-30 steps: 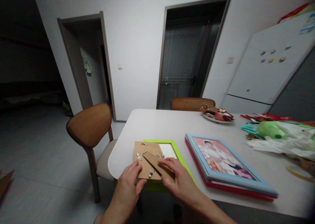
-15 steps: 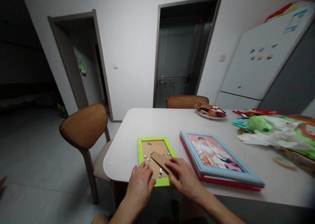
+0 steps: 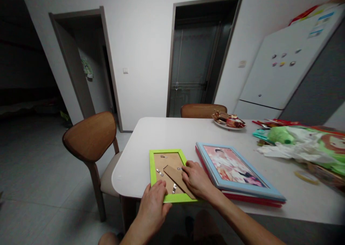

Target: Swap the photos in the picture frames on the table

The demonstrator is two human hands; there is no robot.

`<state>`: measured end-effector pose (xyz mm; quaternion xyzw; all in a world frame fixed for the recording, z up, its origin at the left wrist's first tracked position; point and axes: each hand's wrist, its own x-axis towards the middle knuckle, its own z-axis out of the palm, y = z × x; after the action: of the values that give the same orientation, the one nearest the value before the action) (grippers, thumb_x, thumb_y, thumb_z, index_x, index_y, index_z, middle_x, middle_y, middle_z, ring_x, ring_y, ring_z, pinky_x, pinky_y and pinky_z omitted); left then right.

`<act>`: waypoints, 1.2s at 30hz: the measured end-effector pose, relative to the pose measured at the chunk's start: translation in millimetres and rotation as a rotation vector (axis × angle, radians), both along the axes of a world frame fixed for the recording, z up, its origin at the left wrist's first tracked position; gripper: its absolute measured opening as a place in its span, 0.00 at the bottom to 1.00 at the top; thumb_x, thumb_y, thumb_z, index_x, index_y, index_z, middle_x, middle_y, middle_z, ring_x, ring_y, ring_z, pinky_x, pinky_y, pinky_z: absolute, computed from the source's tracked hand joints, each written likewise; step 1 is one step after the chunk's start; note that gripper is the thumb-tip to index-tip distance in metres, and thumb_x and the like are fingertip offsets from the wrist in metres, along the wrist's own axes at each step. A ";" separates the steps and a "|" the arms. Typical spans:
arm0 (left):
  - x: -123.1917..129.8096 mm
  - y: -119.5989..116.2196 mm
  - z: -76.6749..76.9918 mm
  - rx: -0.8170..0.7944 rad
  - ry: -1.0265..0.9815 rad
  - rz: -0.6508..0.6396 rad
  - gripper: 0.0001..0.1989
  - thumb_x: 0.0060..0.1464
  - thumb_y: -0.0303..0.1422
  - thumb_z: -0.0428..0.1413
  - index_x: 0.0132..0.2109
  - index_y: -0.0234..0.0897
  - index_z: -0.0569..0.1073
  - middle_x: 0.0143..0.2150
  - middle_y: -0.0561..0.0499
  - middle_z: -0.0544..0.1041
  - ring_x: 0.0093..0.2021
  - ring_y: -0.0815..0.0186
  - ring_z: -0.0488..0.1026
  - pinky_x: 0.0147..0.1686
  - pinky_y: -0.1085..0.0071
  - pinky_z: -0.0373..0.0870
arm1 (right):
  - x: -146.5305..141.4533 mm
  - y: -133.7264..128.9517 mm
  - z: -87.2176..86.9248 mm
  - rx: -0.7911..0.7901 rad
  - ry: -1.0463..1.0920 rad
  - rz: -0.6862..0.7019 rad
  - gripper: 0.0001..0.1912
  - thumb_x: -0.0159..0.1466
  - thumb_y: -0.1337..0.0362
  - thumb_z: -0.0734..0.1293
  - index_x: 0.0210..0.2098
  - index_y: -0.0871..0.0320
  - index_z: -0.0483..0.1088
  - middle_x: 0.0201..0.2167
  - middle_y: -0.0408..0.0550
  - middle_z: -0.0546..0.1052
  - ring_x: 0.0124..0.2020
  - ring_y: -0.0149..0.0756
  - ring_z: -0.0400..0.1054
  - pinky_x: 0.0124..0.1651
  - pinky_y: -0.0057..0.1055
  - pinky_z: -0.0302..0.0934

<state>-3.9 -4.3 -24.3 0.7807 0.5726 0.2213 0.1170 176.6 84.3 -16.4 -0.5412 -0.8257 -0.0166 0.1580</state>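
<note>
Green picture frame (image 3: 152,166) lies back side up at the near edge of the table (image 3: 161,133), its brown backing board (image 3: 171,160) set inside the rim. The left hand (image 3: 153,202) rests on its near-left corner; whether that grip clamps it, I cannot tell. The right hand (image 3: 198,180) curls its fingers narrowly at the right-side metal clip (image 3: 179,169), its thumb hidden, so its hold is unclear. Just right sits a blue frame (image 3: 245,189).

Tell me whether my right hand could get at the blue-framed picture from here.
Probably yes: your right hand, busy at the green frame, is close beside the blue-framed picture, which lies face up with nothing on top.
</note>
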 end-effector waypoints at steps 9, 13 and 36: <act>-1.5 -1.6 -0.7 -0.013 -0.006 -0.006 0.23 0.45 0.26 0.52 0.51 0.34 0.61 0.54 0.45 0.65 0.55 0.62 0.58 0.54 0.60 0.52 | 2.7 -8.3 -1.5 0.007 0.033 0.022 0.15 0.59 0.63 0.54 0.34 0.62 0.69 0.36 0.54 0.67 0.39 0.38 0.60 0.43 0.32 0.52; -4.8 -0.3 -0.7 -0.035 -0.014 -0.011 0.23 0.45 0.26 0.52 0.51 0.35 0.61 0.54 0.45 0.64 0.55 0.62 0.58 0.54 0.60 0.52 | -1.0 -25.9 1.8 0.054 0.091 0.150 0.14 0.58 0.64 0.56 0.39 0.57 0.68 0.43 0.53 0.65 0.46 0.41 0.56 0.46 0.37 0.51; -8.2 -5.3 1.1 -0.021 -0.053 -0.033 0.24 0.42 0.24 0.54 0.50 0.33 0.63 0.53 0.43 0.65 0.54 0.61 0.59 0.55 0.59 0.54 | -58.6 -9.2 10.7 -0.067 0.049 0.322 0.14 0.60 0.64 0.54 0.35 0.57 0.70 0.35 0.50 0.69 0.39 0.36 0.57 0.40 0.31 0.50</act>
<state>-12.1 -9.6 -23.2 0.7828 0.5585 0.2339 0.1438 118.0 75.1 -5.7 -0.4069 -0.8979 0.0495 0.1607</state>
